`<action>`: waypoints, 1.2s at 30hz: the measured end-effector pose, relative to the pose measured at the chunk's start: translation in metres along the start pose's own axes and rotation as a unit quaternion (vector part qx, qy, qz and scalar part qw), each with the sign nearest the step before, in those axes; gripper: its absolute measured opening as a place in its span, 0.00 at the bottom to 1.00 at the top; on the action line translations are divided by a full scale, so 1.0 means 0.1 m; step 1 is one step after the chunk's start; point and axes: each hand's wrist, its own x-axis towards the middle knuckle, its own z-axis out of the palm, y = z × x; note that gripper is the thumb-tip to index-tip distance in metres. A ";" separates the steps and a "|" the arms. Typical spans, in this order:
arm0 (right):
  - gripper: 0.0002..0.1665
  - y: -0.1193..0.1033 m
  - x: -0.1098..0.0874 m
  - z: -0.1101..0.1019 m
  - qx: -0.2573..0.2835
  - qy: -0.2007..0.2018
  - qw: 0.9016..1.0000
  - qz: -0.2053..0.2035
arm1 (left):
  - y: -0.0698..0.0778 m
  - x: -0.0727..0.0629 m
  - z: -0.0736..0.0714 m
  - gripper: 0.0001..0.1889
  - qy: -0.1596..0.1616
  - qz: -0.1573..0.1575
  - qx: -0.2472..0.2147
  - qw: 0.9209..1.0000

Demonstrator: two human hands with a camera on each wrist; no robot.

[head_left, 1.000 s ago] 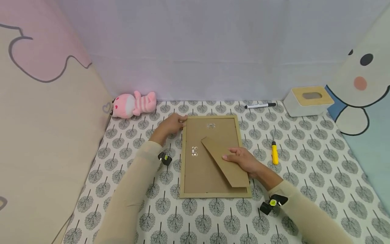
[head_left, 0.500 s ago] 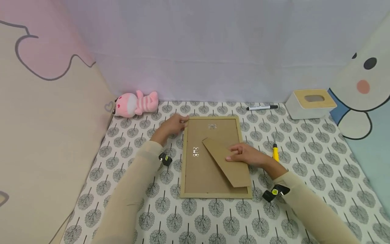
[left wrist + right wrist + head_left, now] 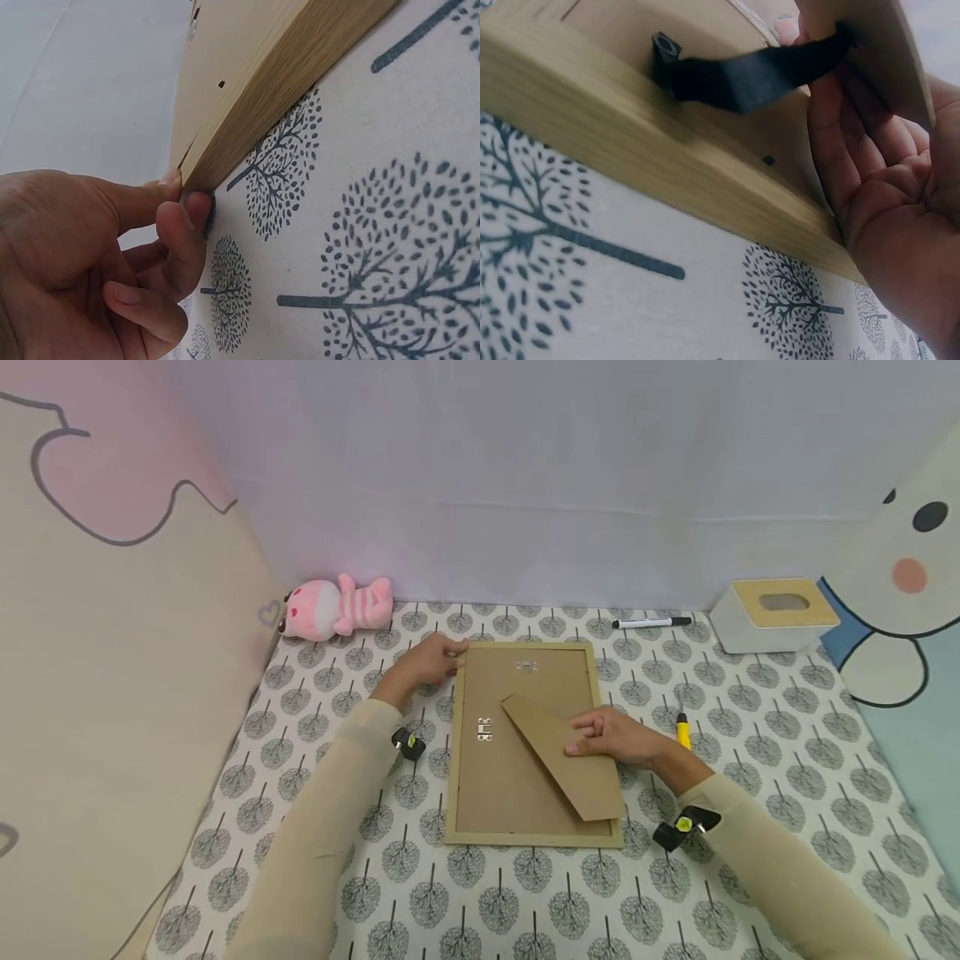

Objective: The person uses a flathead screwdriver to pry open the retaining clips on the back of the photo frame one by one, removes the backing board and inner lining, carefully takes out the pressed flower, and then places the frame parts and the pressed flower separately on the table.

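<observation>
A wooden picture frame (image 3: 487, 802) lies face down on the patterned cloth, its brown backing up. My left hand (image 3: 427, 662) pinches the frame's far left corner; in the left wrist view the thumb lies on the wooden edge (image 3: 255, 97) and a fingertip is at its side. My right hand (image 3: 615, 737) holds the brown stand flap (image 3: 588, 785), thumb on its upper face and the other fingers beneath. The flap is tilted up off the backing. In the right wrist view a black ribbon (image 3: 757, 79) joins the flap to the backing.
A yellow-handled screwdriver-like tool (image 3: 682, 731) lies right of the frame, partly behind the right arm. Farther back are a marker (image 3: 651, 622), a white tissue box with a wooden lid (image 3: 772, 618) and a pink plush toy (image 3: 337, 608). Fabric walls surround the table.
The right hand has shifted slightly to the right along the flap, and its wrist now covers part of the yellow tool. The left hand keeps its place at the corner. The view has shifted a little.
</observation>
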 end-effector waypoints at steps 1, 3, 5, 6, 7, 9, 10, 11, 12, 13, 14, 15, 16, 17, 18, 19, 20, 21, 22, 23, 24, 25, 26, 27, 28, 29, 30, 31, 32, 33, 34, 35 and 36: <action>0.31 0.00 0.00 0.00 0.007 -0.001 1.000 0.000 | 0.01 0.00 0.00 0.26 0.001 0.000 0.002 1.000; 0.32 0.01 -0.01 -0.01 0.018 -0.004 1.000 -0.002 | 0.02 0.00 0.01 0.26 0.002 -0.001 0.006 1.000; 0.31 0.02 0.00 -0.03 0.022 -0.008 1.000 -0.008 | 0.02 0.00 0.01 0.26 0.002 0.003 0.010 1.000; 0.31 0.03 0.00 -0.03 0.025 -0.010 1.000 -0.011 | 0.02 0.00 0.01 0.26 0.003 0.006 0.011 1.000; 0.31 0.04 0.00 -0.03 0.027 -0.012 0.999 -0.014 | 0.01 0.00 0.01 0.26 0.004 0.006 0.010 1.000; 0.31 0.05 0.01 -0.03 0.034 -0.015 0.999 -0.017 | -0.01 -0.01 0.00 0.26 0.006 0.008 0.011 1.000; 0.32 0.05 0.01 -0.03 0.038 -0.016 0.999 -0.019 | -0.01 -0.01 0.01 0.26 0.006 0.009 0.014 1.000; 0.32 0.06 0.01 -0.03 0.042 -0.018 0.999 -0.020 | -0.01 0.00 0.01 0.25 0.006 0.009 0.016 1.000; 0.32 0.06 0.01 -0.03 0.046 -0.019 0.999 -0.021 | -0.01 0.00 0.01 0.25 0.007 0.008 0.017 1.000; 0.32 0.06 0.01 -0.03 0.049 -0.019 0.998 -0.022 | 0.00 0.00 0.01 0.25 0.006 0.006 0.018 1.000; 0.33 0.06 0.01 -0.03 0.052 -0.019 0.998 -0.022 | 0.00 0.00 0.01 0.25 0.006 0.004 0.020 1.000; 0.33 0.07 0.01 -0.03 0.054 -0.020 0.998 -0.022 | 0.00 0.00 0.01 0.25 0.006 0.000 0.021 1.000; 0.33 0.07 0.01 -0.02 0.055 -0.020 0.998 -0.023 | 0.01 0.00 0.00 0.25 0.005 -0.001 0.021 1.000; 0.32 0.07 0.01 -0.02 0.055 -0.020 0.998 -0.023 | 0.01 0.00 0.00 0.25 0.005 -0.004 0.018 1.000; 0.32 0.06 0.01 -0.02 0.054 -0.020 0.998 -0.024 | 0.01 0.00 0.00 0.25 0.005 -0.005 0.017 1.000; 0.32 0.06 0.01 -0.02 0.052 -0.019 0.998 -0.023 | 0.01 0.00 0.00 0.25 0.006 -0.005 0.017 1.000; 0.32 0.06 0.01 -0.02 0.050 -0.017 0.998 -0.021 | 0.01 -0.01 0.01 0.25 0.007 -0.004 0.019 1.000; 0.32 0.06 0.01 -0.02 0.047 -0.015 0.999 -0.019 | 0.01 -0.02 0.02 0.26 0.009 -0.001 0.021 1.000; 0.33 0.06 0.01 -0.02 0.042 -0.012 0.999 -0.015 | 0.01 -0.03 0.03 0.27 0.010 0.003 0.032 0.999; 0.34 0.06 0.00 -0.02 0.034 -0.007 0.999 -0.011 | 0.01 -0.05 0.04 0.28 0.012 0.008 0.045 0.999; 0.35 0.06 0.00 -0.02 0.025 -0.003 1.000 -0.006 | 0.01 -0.08 0.06 0.31 0.014 0.016 0.063 0.998; 0.37 0.06 0.00 -0.01 0.018 0.001 1.000 0.000 | 0.01 -0.11 0.08 0.34 0.015 0.020 0.075 0.997; 0.37 0.06 -0.01 -0.01 0.013 0.004 1.000 0.004 | 0.02 -0.16 0.11 0.37 0.015 0.017 0.084 0.996; 0.38 0.06 -0.01 -0.01 0.008 0.006 1.000 0.007 | 0.03 -0.20 0.13 0.38 0.012 0.013 0.101 0.995; 0.38 0.07 -0.01 0.00 0.004 0.005 1.000 0.007 | 0.04 -0.25 0.15 0.37 0.008 0.007 0.117 0.993; 0.37 0.07 -0.01 0.00 0.000 0.005 1.000 0.006 | 0.06 -0.29 0.17 0.34 0.000 -0.003 0.128 0.992; 0.36 0.07 -0.01 -0.01 0.000 0.003 1.000 0.006 | 0.08 -0.33 0.19 0.30 -0.008 -0.015 0.137 0.990; 0.34 0.07 0.00 -0.01 0.000 0.002 1.000 0.003 | 0.11 -0.36 0.20 0.25 -0.016 -0.029 0.143 0.989; 0.33 0.07 0.00 -0.01 0.000 0.000 1.000 0.000 | 0.13 -0.38 0.21 0.21 -0.025 -0.038 0.156 0.987; 0.32 0.07 0.01 -0.02 -0.003 -0.001 1.000 -0.003 | 0.14 -0.39 0.21 0.18 -0.034 -0.043 0.169 0.984; 0.31 0.07 0.01 -0.02 -0.003 -0.002 1.000 -0.004 | 0.16 -0.40 0.22 0.16 -0.041 -0.047 0.176 0.982; 0.30 0.07 0.02 -0.03 -0.004 -0.002 1.000 -0.004 | 0.18 -0.40 0.22 0.15 -0.045 -0.048 0.184 0.981; 0.30 0.07 0.02 -0.03 -0.005 -0.003 1.000 -0.005 | 0.12 -0.35 0.22 0.16 -0.047 -0.036 0.185 0.981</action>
